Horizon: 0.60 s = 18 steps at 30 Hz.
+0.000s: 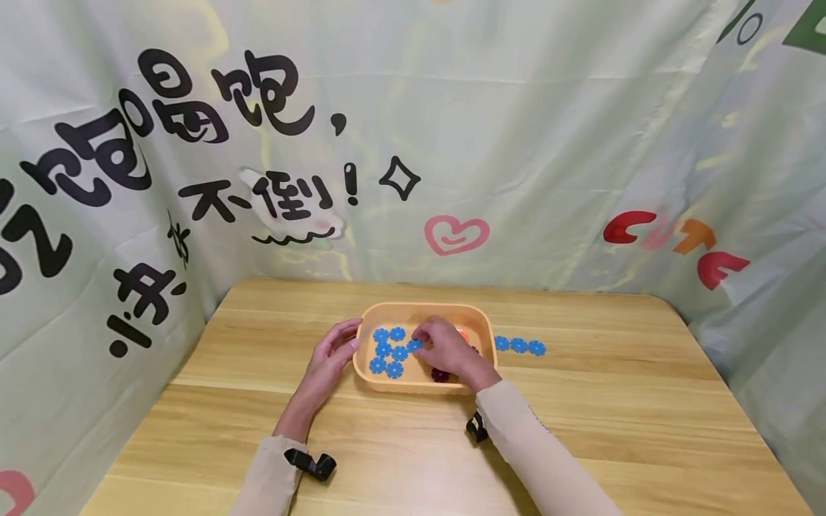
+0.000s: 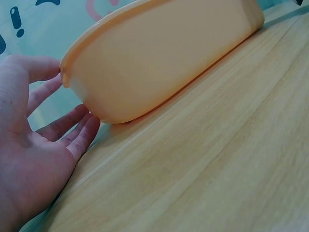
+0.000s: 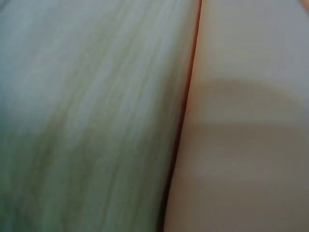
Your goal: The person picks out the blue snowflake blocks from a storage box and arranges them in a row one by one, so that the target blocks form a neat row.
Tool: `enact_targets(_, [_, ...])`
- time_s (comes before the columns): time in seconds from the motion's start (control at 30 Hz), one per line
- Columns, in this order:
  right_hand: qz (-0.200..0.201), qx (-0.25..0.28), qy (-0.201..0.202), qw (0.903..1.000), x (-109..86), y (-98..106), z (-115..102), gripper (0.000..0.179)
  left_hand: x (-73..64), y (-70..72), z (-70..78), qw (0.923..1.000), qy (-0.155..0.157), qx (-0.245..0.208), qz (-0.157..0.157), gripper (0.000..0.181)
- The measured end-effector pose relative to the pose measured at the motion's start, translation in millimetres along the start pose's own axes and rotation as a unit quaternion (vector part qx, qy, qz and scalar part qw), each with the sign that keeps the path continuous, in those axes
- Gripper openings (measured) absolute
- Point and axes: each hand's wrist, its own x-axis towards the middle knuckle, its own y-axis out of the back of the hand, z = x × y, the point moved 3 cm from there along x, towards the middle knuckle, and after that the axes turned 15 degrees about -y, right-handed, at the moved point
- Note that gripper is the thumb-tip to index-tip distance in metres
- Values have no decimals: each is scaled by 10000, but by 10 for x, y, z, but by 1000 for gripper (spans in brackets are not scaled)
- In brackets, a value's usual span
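A shallow orange plastic basket point(image 1: 419, 388) stands on the table. My left hand point(image 1: 335, 351) is at its left end. In the left wrist view its fingertips touch the rim and outer wall of the basket point(image 2: 145, 53), the fingers only slightly bent. Reaching over the inside, my right hand point(image 1: 447, 350) pinches a blue notched snowflake disc point(image 1: 415, 346) between thumb and fingers. Several more blue snowflake discs point(image 1: 382, 349) lie in the basket's left part. A dark red disc point(image 1: 440, 375) and part of an orange-red piece point(image 1: 463, 335) show around the right hand.
Right of the basket, 3 blue discs point(image 1: 519, 345) lie in a row on the wooden table point(image 1: 619, 416). A printed curtain point(image 1: 548, 143) hangs behind and at the sides. The right wrist view shows only blurred tabletop and the basket's wall point(image 3: 246, 159).
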Motion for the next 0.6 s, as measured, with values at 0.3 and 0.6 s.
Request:
enact_targets(0.3, [-23,344,-75,9994,-10,32,6,24,1,-12,13,9999,-26,-139,12,43])
enact_targets(0.6, [-119,566,-147,9982,-24,52,16,13,1,-1,6,9996,-219,-167,-89,46])
